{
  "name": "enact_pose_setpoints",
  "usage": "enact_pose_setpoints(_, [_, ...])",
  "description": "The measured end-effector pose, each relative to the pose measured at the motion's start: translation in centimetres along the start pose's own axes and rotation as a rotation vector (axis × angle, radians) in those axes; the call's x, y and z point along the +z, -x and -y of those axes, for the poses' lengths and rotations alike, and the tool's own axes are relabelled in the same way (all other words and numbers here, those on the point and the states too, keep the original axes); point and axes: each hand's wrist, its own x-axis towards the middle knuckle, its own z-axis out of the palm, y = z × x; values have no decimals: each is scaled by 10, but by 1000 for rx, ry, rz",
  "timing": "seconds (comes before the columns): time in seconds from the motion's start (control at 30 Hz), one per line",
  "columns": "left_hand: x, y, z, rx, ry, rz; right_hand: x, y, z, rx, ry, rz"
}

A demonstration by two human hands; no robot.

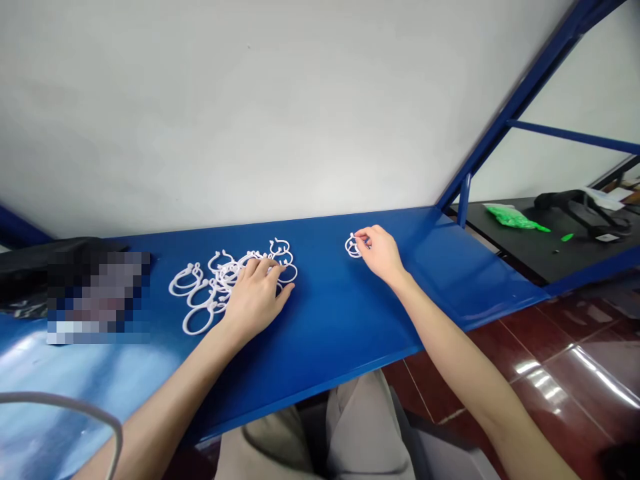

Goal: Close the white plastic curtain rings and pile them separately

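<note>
White rings [228, 273] mostly lie heaped at left beneath the spread left hand [257, 290], while the right hand [379, 251] pinches at a small separate cluster [348, 251] farther right.

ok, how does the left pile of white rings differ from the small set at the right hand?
Amount: the left pile has many rings; the small set only a few.
Spread: the left pile sprawls; the small set is compact.
Hands: the left hand partly covers the pile; the right hand has fingertips at the small set.
Shared: white, on blue tabletop.
</note>
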Motion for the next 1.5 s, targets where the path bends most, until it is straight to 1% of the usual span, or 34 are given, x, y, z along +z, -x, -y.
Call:
enact_pose_setpoints(0.1, [3, 2, 5, 27, -34, 19, 0, -5, -13, 100, 13, 24])
enact_pose_setpoints(0.23, [0, 0, 5, 56, -49, 7, 5, -4, -15, 124, 19, 58])
enact_pose_setpoints(0.33, [-5, -3, 2, 50, -22, -13, 5, -3, -12, 105, 37, 29])
enact_pose_setpoints(0.43, [-11, -6, -3, 49, 21, -25, 3, -2, -5, 45, 16, -31])
enact_pose_setpoints(0.5, [-13, -7, -5, 67, 58, -24, 3, 0, 3, -14, -45, -50])
enact_pose_setpoints(0.57, [-15, -8, -7, 96, 93, -19, 4, 5, 15, -72, -140, -36])
enact_pose_setpoints(0.63, [-16, -8, -9, 121, 114, -24, 6, 11, 29, -120, -260, 40])
enact_pose_setpoints(0.73, [-16, -7, -13, 142, 109, -56, 10, 22, 48, -154, -463, 260])
enact_pose_setpoints(0.8, [-16, -7, -15, 159, 94, -78, 13, 28, 57, -157, -565, 371])
enact_pose_setpoints(0.87, [-16, -6, -17, 177, 88, -89, 17, 33, 63, -152, -624, 408])
enact_pose_setpoints(0.97, [-14, -5, -19, 175, 107, -80, 20, 37, 66, -143, -681, 389])
enact_pose_setpoints(1.03, [-12, -3, -20, 132, 148, -63, 22, 38, 66, -151, -707, 362])
enact_pose_setpoints(1.07, [-10, -3, -21, 83, 183, -60, 22, 38, 66, -157, -713, 349])
enact_pose_setpoints(1.2, [-9, -3, -23, -214, 379, -35, 24, 41, 66, -203, -714, 322])
enact_pose_setpoints(1.27, [-10, -4, -24, -301, 465, 15, 25, 43, 67, -237, -706, 314])
enact_pose_setpoints(1.4, [-15, -6, -26, -368, 599, 106, 26, 45, 70, -290, -645, 312])
enact_pose_setpoints(1.5, [-16, -4, -28, -353, 647, 148, 24, 47, 73, -344, -633, 287])
